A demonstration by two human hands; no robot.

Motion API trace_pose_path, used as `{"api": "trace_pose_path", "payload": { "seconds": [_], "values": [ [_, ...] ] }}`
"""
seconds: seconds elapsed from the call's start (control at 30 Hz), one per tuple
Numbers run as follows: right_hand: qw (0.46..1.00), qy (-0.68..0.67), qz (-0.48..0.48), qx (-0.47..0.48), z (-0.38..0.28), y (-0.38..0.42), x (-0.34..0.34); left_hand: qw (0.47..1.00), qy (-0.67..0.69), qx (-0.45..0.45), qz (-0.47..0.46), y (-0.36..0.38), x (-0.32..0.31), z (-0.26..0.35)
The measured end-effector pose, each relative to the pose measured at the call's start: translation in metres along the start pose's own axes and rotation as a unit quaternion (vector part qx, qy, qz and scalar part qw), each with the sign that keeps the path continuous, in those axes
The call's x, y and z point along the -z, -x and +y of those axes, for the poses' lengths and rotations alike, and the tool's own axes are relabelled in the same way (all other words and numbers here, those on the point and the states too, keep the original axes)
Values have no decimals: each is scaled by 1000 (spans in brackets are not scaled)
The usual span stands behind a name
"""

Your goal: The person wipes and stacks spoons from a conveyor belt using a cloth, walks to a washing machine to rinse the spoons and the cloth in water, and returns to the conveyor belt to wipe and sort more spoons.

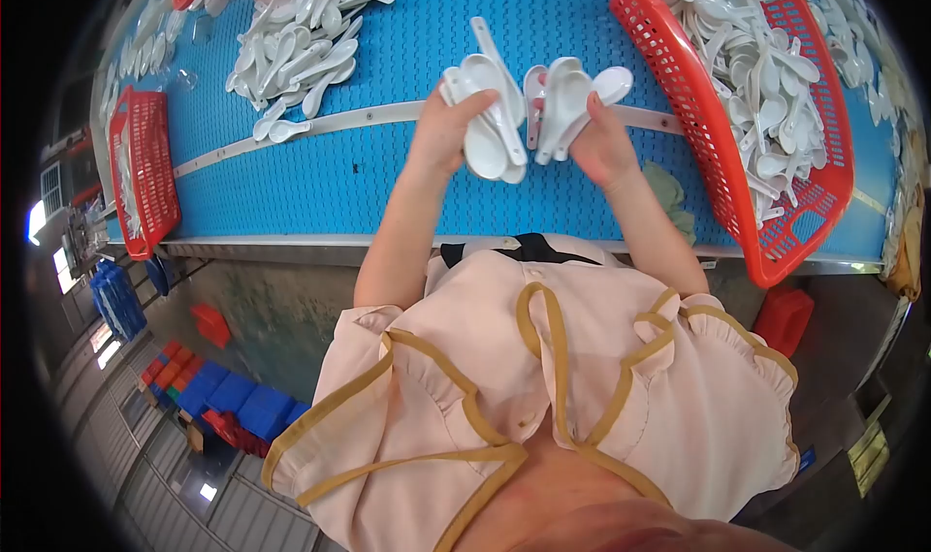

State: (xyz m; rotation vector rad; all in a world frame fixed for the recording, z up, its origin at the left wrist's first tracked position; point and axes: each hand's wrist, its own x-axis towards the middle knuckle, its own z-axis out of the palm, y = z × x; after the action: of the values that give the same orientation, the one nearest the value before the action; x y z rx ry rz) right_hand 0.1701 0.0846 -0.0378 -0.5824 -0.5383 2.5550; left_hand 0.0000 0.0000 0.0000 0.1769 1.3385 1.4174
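Note:
My left hand (448,130) is closed around several white spoons (488,150), their bowls and handles pointing different ways. Close beside it, my right hand (603,145) grips another bunch of white spoons (562,101), with the thumb pressed on one bowl. Both bunches are held above the blue perforated belt (388,179), near the white strip that runs along it. A narrow gap seems to part the two bunches. The fingers under the spoons are mostly hidden.
On the right stands a red plastic basket (684,92) full of white spoons. A loose pile of spoons (301,53) lies on the belt at the upper left. Another red basket (153,164) is at the far left. A greenish cloth (667,191) lies by the right forearm.

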Motion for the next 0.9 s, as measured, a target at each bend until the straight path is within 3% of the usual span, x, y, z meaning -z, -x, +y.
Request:
{"api": "trace_pose_path", "payload": {
  "seconds": [0.1,0.17,0.23,0.3,0.33,0.4,0.43,0.5,0.57,0.63,0.7,0.77,0.8,0.83,0.87,0.9],
  "values": [
    [999,-18,-2,49,25,3,-22,998,5,-67,7,12,-33,-6],
    [990,103,8,100,26,12,-23,994,25,-105,7,17,-55,-12],
    [983,138,12,122,18,16,-30,993,12,-120,15,20,-72,-9],
    [987,160,10,15,8,23,-35,992,-2,-126,27,31,-82,-7],
    [984,171,22,43,-4,27,-34,990,1,-137,-25,35,-90,-5],
    [984,155,-13,83,-8,32,-35,987,-1,-144,-66,43,-90,-2],
    [984,155,-7,90,-13,37,-30,979,19,-190,-76,46,-91,-1],
    [999,9,-51,-2,-24,47,-19,968,38,-233,-91,47,-90,0],
    [997,5,-49,61,-47,61,-34,956,-20,-274,-97,45,-87,-2],
    [988,-97,-113,46,-76,80,-23,956,-73,-271,-81,43,-88,-1],
    [979,-20,-95,181,-107,106,-12,959,-216,-179,-41,23,-64,-11],
    [969,40,-4,242,-144,137,1,944,-263,-199,-28,-1,-29,-35],
    [945,101,132,281,-160,157,20,909,-363,-205,10,-10,-12,-47],
    [898,161,263,313,-171,171,35,863,-458,-210,49,-14,-4,-54],
    [838,266,308,364,-179,177,33,864,-456,-208,50,-14,-2,-60],
    [763,364,345,407,-184,180,28,829,-511,-220,60,-11,-1,-64]
  ]
}}
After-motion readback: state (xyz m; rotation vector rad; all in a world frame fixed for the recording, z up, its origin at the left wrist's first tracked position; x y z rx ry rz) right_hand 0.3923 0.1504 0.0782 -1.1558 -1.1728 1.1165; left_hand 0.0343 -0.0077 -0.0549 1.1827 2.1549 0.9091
